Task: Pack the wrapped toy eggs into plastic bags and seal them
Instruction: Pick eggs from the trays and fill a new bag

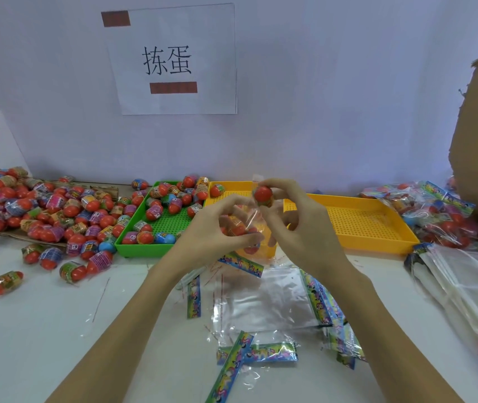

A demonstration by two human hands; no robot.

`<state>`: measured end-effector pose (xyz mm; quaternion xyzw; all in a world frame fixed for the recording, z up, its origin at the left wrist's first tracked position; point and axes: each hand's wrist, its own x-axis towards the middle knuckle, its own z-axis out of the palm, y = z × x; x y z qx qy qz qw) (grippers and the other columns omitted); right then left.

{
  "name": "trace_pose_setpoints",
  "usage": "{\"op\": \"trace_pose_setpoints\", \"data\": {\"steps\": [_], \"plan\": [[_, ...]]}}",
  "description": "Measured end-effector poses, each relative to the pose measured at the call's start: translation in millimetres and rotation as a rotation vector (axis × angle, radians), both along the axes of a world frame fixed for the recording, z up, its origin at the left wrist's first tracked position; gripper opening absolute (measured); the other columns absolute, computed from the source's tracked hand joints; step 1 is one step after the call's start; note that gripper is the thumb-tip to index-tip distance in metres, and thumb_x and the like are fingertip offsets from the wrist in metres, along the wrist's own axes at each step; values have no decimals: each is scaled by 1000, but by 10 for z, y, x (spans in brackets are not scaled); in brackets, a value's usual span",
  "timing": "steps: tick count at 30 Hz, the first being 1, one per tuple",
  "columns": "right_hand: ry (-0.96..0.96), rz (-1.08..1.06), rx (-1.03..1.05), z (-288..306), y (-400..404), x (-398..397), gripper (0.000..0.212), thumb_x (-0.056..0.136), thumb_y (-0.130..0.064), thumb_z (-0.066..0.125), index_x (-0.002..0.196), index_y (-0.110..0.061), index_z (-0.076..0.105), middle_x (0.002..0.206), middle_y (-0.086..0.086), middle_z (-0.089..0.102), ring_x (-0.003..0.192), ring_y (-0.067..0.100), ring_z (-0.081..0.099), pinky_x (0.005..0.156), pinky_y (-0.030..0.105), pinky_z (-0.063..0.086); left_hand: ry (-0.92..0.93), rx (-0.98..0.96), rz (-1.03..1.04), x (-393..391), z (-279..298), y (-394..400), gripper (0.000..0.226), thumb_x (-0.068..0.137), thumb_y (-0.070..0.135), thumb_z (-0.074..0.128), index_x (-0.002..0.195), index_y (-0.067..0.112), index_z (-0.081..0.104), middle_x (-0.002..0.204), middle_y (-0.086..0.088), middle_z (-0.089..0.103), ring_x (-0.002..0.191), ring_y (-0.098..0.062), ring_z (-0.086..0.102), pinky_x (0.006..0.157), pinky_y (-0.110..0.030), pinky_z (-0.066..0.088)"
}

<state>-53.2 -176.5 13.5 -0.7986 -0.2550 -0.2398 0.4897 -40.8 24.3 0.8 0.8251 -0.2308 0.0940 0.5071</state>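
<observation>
Clear plastic, a small bag [251, 219], is held up between both hands over the yellow tray [365, 228]. The right hand [296, 216] pinches a red wrapped egg [263, 194] at the bag's upper end, while the left hand [217, 228] grips the film lower down, where more eggs seem to sit inside. The step looks like filling; next, that egg needs pushing in before the mouth is sealed. Loose eggs fill the green tray [156, 228]

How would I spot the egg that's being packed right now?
Start at the yellow tray in the middle. In front of its left end, both hands meet. The egg sits at the right hand's fingertips, inside a clear bag, the only egg lifted off the table.
</observation>
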Motion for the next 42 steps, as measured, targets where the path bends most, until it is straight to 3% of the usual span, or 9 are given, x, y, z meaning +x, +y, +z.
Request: {"op": "trace_pose_setpoints", "data": {"steps": [4, 9, 16, 21, 27, 32, 36, 40, 42], "plan": [[36, 31, -4, -13, 1, -8, 23, 102, -24, 62, 125, -25, 61, 110, -17, 68, 50, 15, 69, 53, 41, 57, -10, 12, 15, 11, -25, -12, 37, 85, 42, 86, 116, 41, 66, 95, 9, 74, 79, -17, 73, 69, -34, 63], [19, -34, 12, -7, 38, -17, 18, 105, -35, 59, 120, -26, 56, 107, -12, 74, 47, 10, 68, 49, 39, 55, -26, 17, 55, -20, -11, -57, 27, 89, 60, 72, 107, 41, 68, 93, 13, 71, 70, -12, 72, 62, -24, 57], [-76, -120, 46, -18, 101, -56, 16, 101, -38, 65, 114, -28, 64, 104, -9, 73, 57, 15, 70, 56, 40, 57, -160, 39, 88, -58, -6, -128, 31, 93, 57, 68, 109, 31, 69, 93, 10, 71, 65, -21, 70, 64, -48, 57], [-136, -154, 57, -23, 151, -77, 15, 97, -28, 73, 110, -24, 76, 106, -6, 64, 56, 12, 62, 58, 19, 48, -210, 36, 93, -69, 6, -164, 38, 94, 51, 66, 126, 31, 66, 94, 18, 70, 68, -15, 69, 63, -28, 55], [-152, -67, -88, -79, 155, -65, 18, 104, -26, 60, 116, -22, 73, 94, -18, 66, 57, 7, 56, 61, 14, 39, -186, 7, 136, -54, 18, -112, 9, 100, 26, 71, 109, 24, 73, 89, 13, 73, 81, -7, 68, 72, -23, 53], [-196, -6, -120, -136, 237, -79, 32, 108, -25, 52, 137, -23, 64, 136, -8, 57, 75, 8, 65, 67, 15, 50, -84, -132, 286, -21, 80, 3, 6, 100, 22, 72, 102, 18, 76, 82, 8, 77, 73, -11, 74, 69, -32, 60], [-126, -71, -48, -208, 295, -64, 25, 105, -16, 54, 127, -21, 65, 125, -11, 60, 90, 6, 65, 69, 17, 51, -96, -190, 570, 35, 104, 176, 20, 99, 38, 72, 89, 21, 74, 77, 1, 76, 65, -13, 64, 70, -39, 57], [89, 87, -367, -375, 325, -53, 28, 108, -28, 52, 133, -24, 64, 138, -6, 57, 130, 9, 48, 110, 29, 40, -51, -326, 717, 80, 98, 321, 31, 99, 40, 70, 79, 17, 73, 73, -4, 73, 70, -25, 66, 75, -48, 56], [98, 142, -550, -447, 375, -69, 36, 110, -37, 43, 143, -34, 55, 150, -6, 49, 140, 11, 39, 112, 31, 30, -57, -345, 746, 91, 84, 343, 33, 99, 43, 70, 79, 17, 71, 71, -1, 71, 67, -19, 63, 69, -45, 54]]}}
